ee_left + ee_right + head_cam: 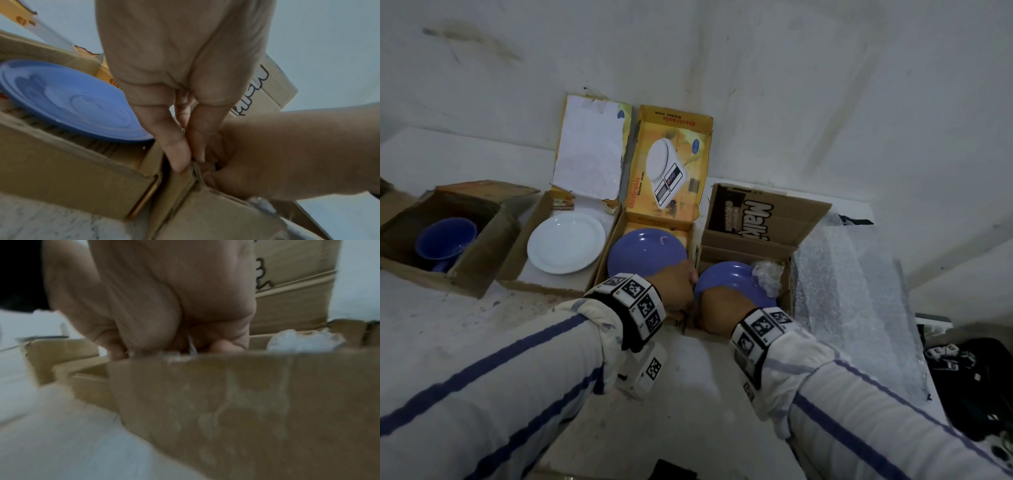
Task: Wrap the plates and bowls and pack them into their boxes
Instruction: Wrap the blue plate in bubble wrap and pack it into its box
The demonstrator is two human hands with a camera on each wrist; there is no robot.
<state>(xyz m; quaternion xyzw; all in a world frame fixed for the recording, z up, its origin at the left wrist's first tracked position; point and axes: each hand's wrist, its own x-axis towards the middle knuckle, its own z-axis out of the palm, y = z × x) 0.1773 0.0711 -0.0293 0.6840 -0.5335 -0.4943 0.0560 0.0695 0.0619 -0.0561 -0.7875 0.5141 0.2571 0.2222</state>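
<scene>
- Step in hand, as I judge it: packing — a blue plate (726,281) sits tilted in the rightmost box (786,274), with both hands down in that box's near-left corner.
- The left hand (676,289) is at the box's left wall; in the left wrist view its fingers (176,146) pinch the cardboard edge at the corner, so that grip is closed on the box, not on the plate.
- The right hand (717,313) reaches inside over the near wall. Its fingers curl downward in the right wrist view, with a wisp of clear film by them, but the wall hides the tips — I cannot tell whether this grip holds anything.
- A crumple of bubble wrap (768,275) lies against the plate's right edge in the same box; most of the plate's blue face shows bare, so the wrapping looks partial at best.
- Next move, in my judgement: seat the plate flat with the wrap tucked round it while the left hand steadies the wall, then free both hands for another dish.
- Other containers on the desk (431,342), left to right:
  - a brown carton (493,240) holding a blue bowl (446,240), unwrapped;
  - a shallow box (517,253) with a white plate (566,243), unwrapped;
  - the yellow kitchen-scale box (667,219) with a second blue plate (647,251), bare.
- A sheet of bubble wrap (852,294) lies spread just right of the rightmost box.
</scene>
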